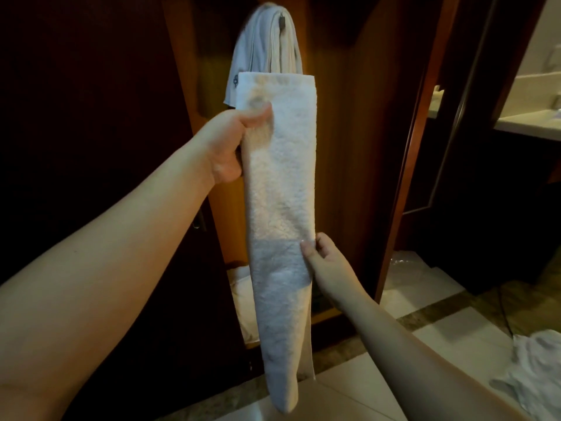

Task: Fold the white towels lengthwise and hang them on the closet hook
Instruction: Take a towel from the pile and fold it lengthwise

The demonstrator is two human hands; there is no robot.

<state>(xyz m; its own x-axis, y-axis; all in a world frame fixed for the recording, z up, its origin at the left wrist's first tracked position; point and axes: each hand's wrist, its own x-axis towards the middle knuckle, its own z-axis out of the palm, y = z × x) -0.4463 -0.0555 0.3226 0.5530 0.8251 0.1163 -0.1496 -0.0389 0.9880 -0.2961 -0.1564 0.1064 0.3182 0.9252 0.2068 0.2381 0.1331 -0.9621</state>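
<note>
a long white towel [280, 214], folded lengthwise into a narrow strip, hangs upright in front of the open wooden closet [349, 147], held up by both hands. the left hand [229, 144] grips the strip near its top on its left edge, thumb laid across the front face and the other fingers curled behind the cloth. the right hand [323, 256] pinches the right edge lower down, thumb on the front and fingers behind, about where the lit upper part of the towel gives way to the shaded lower part. the bottom end of the strip dangles free, tapering to a rounded tip above the pale tiled floor [349, 396]. behind the top of the held towel, other white towels [267, 41] are already draped over the closet hook [282, 21], of which only a small dark piece shows among the folds; one of them carries a small dark emblem near its lower left corner. low inside the closet, behind the strip, more white cloth [241, 296] lies in a heap. a crumpled white towel [534, 369] sits on the floor at the lower right, well apart from the hands. to the far right a light countertop [528, 121] shows through a doorway.
</note>
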